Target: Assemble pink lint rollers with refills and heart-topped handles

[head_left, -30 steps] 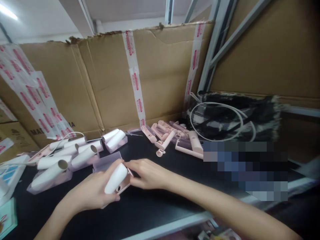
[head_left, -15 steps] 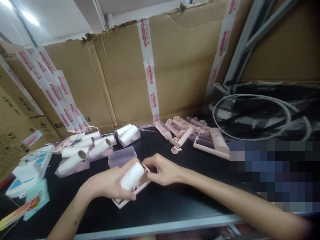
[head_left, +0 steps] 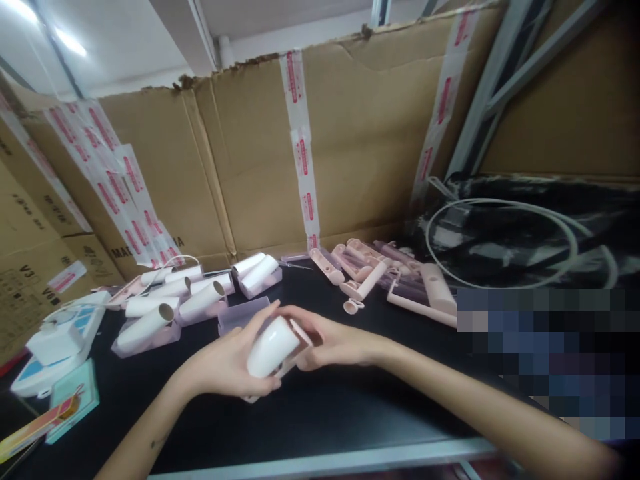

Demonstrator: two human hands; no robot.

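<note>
White roll (head_left: 273, 348), one, with pink holder (head_left: 287, 366): tilted, above the worktop (head_left: 350, 417), toward its front edge. Left hand (head_left: 233, 365): curled round the roll. Right hand (head_left: 343, 337): formerly pinching the pink end flap (head_left: 301, 332), now cupped about the holder's end; judged a firmer, two-handed hold for fitting. Rear edge: pink parts (head_left: 326, 268), assorted. Toward left edge: further rolls (head_left: 145, 329), lilac trays (head_left: 173, 333).
</note>
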